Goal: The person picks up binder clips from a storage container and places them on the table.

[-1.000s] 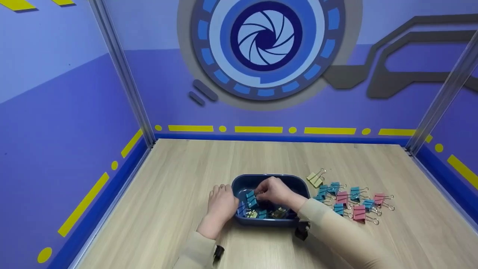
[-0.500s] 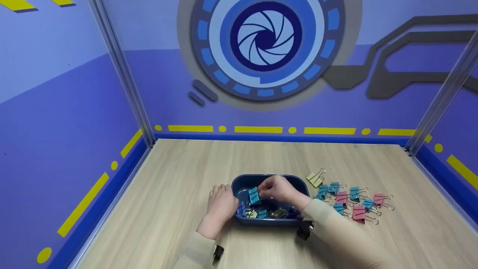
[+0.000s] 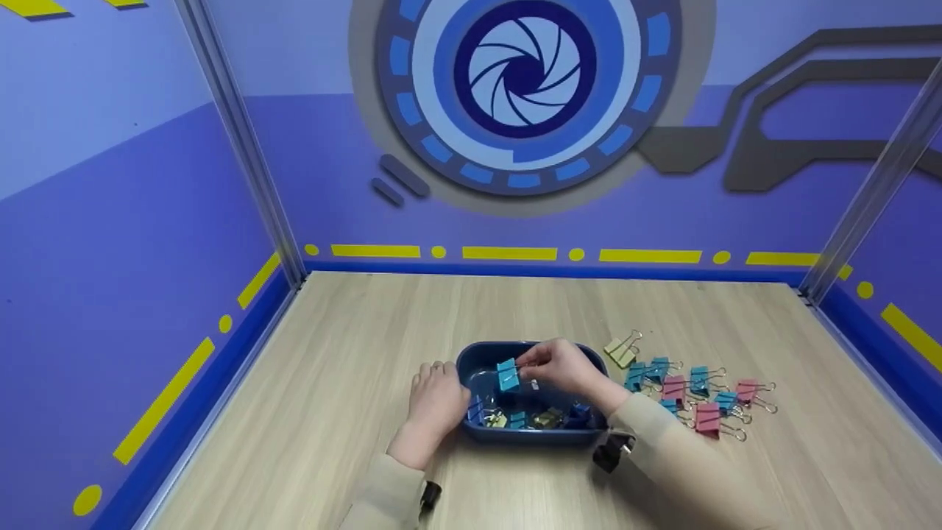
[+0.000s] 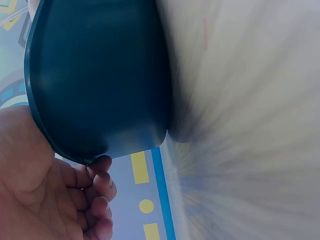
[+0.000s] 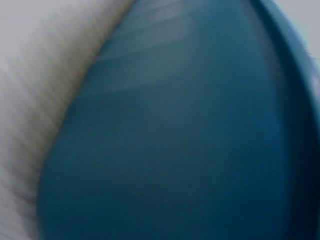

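A dark blue plastic box (image 3: 530,437) stands on the table, with several binder clips lying in it. My left hand (image 3: 436,403) grips the box's left rim; in the left wrist view its curled fingers (image 4: 102,186) meet the rim at a corner, while the thumb is mostly hidden. Above the box's interior, my right hand (image 3: 565,368) pinches a teal binder clip (image 3: 508,375) by its wire handle. Below it in the box are a blue clip (image 3: 476,412), a pale yellow clip (image 3: 497,419) and a gold-coloured clip (image 3: 548,418). The right wrist view holds only the blurred box wall (image 5: 175,125).
Right of the box, several teal and pink binder clips (image 3: 708,421) lie in a loose group on the wooden table (image 3: 368,324). One yellow binder clip (image 3: 620,353) lies apart behind them. Printed panels (image 3: 515,228) wall the table at the back and sides.
My right hand has risen and shifted a little right, lifting the teal binder clip away from the other clips in the box. My left hand stays at the rim.
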`<state>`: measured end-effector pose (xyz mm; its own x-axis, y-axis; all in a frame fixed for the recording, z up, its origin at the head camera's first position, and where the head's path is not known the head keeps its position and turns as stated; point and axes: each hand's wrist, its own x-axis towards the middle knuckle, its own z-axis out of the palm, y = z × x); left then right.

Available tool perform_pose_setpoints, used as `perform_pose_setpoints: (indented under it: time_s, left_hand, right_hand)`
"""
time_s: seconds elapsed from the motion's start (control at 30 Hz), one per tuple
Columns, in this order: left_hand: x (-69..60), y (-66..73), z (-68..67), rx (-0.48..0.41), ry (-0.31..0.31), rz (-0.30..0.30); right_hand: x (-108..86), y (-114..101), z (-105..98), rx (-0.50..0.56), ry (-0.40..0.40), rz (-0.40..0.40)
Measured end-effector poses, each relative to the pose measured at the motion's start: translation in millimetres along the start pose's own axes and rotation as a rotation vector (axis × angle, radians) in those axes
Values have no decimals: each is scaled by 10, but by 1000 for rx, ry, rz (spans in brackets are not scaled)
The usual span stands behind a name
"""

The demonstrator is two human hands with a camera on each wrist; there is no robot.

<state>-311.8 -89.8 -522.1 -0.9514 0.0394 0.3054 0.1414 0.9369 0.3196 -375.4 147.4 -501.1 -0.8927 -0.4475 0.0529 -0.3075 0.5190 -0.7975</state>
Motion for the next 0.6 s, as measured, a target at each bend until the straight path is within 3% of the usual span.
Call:
perform_pose_setpoints:
  time_s: [0.37, 0.6]
  left_hand:
    - [3, -4, -1, 8, 8, 0]
    - [3, 0, 4, 15, -2, 0]
  right_hand:
    - [-135, -25, -206, 98, 19, -43]
    - [-360, -71, -357, 101, 70, 6]
